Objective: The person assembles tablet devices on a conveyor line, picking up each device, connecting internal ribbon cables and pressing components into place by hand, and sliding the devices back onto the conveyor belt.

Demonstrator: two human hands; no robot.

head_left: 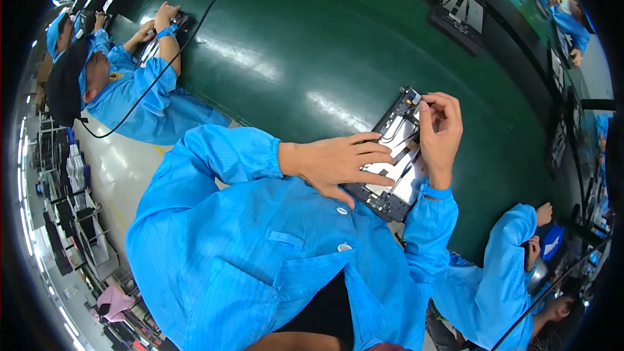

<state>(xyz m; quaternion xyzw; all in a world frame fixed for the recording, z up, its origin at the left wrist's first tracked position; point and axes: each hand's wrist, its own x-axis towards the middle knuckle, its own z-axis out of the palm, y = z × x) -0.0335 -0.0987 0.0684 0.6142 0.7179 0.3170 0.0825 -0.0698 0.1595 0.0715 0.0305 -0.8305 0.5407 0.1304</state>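
Observation:
An opened tablet [405, 187] lies tilted on the green bench in front of me, its inside facing up. White panels, dark ribbon strips and a black frame show in it. Across its left side rests my left hand [338, 164], fingers spread and flat, the thumb near the lower edge. My right hand [442, 133] is at the tablet's upper right corner, thumb and forefinger pressed together by the frame. Whatever small part lies between those fingertips is hidden. A blue band circles my right wrist.
The green bench [279, 26] stretches ahead and to both sides. Another opened tablet [461, 10] lies on the dark strip at the far right. A black cable [195, 29] hangs across the left. Co-workers in blue sit at left, lower right and far right.

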